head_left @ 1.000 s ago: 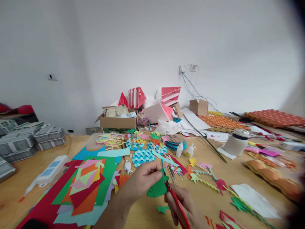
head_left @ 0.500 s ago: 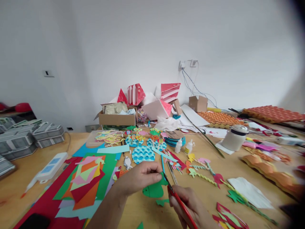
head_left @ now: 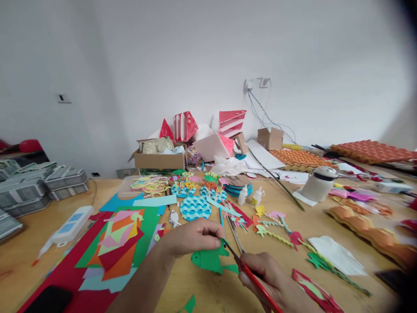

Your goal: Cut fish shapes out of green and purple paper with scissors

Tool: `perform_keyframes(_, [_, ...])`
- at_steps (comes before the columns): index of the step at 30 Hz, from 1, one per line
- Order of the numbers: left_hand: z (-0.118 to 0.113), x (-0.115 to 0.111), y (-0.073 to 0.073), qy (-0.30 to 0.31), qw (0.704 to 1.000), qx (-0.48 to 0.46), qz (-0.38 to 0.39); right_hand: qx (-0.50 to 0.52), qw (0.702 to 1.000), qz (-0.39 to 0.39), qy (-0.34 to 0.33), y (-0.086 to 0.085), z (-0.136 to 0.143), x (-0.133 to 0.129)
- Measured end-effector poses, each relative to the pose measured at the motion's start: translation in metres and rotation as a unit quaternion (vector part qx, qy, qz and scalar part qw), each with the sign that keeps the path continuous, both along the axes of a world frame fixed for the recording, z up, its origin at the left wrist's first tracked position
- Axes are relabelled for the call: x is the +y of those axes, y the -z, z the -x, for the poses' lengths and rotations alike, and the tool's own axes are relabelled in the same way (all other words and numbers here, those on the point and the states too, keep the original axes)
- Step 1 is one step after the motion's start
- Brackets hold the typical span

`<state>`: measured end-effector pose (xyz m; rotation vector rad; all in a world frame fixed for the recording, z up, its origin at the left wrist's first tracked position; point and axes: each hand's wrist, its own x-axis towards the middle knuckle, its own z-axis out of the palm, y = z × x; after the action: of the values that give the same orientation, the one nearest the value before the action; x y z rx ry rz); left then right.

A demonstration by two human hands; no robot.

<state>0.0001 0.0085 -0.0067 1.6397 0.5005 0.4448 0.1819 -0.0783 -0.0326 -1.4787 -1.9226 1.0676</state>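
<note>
Pale wall (head_left: 182,56) at the back, cluttered wooden surface (head_left: 211,298) spread out before both hands. And straight to the middle: green paper fish (head_left: 206,261) in the grip of the left hand (head_left: 195,237), pinched under thumb and fingers, nose to the left. Across from it, right hand (head_left: 262,274) closed round red-handled scissors (head_left: 257,283), black blades angled away, tips right up at the fish's rear edge, just beside the left thumb. Biting into the paper? Cannot tell at this size.

Now the change! A second ago, blades in the hollow behind the fish's body; at this moment, up at the far corner of the rear end. Newly in view, too, on the near side of both hands: green scrap (head_left: 189,304). Meaning, by the look of it: rear outline still being shaped, no letting go by either hand.

Between the hands, another green piece (head_left: 232,268), close under the fish's rear. Just beyond the left hand, blue wavy disc (head_left: 195,209); beyond the right, small white bottles (head_left: 243,195). Off to the left of the left hand, layered coloured paper (head_left: 122,263); right of the right hand, red cut-out (head_left: 314,290), with twisted cords (head_left: 278,239) farther out.
</note>
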Motion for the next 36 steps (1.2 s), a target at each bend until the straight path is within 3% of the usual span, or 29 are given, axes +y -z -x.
perform_keyframes(10, [-0.001,-0.001,-0.001,0.013,1.000,0.014,-0.018,0.036,0.998,0.052,-0.019,-0.010,-0.006,-0.005])
perform_keyframes(22, [-0.006,0.000,0.000,0.023,1.000,0.014,-0.004,0.079,0.995,0.052,-0.024,0.001,-0.008,-0.001])
perform_keyframes(36, [-0.005,0.000,-0.001,0.020,1.000,0.011,0.007,0.046,0.998,0.012,-0.045,-0.001,-0.010,0.002])
